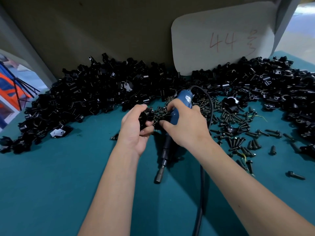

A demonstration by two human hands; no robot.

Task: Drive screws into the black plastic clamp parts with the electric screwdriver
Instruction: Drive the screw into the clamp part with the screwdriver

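My left hand (136,128) grips a black plastic clamp part (144,116) just above the teal table. My right hand (185,123) holds the blue electric screwdriver (180,101) under the palm, its black nose (161,169) pointing toward me and down. Its thumb and forefinger reach toward the clamp over a patch of black screws (162,114); I cannot tell whether they pinch one. The screwdriver's black cable (202,184) loops from its rear end back toward me.
A big heap of black clamp parts (95,92) arcs along the back of the teal table (51,184) from left to right. Loose screws (238,138) lie scattered on the right. A grey card marked "44" (221,40) leans on the back wall.
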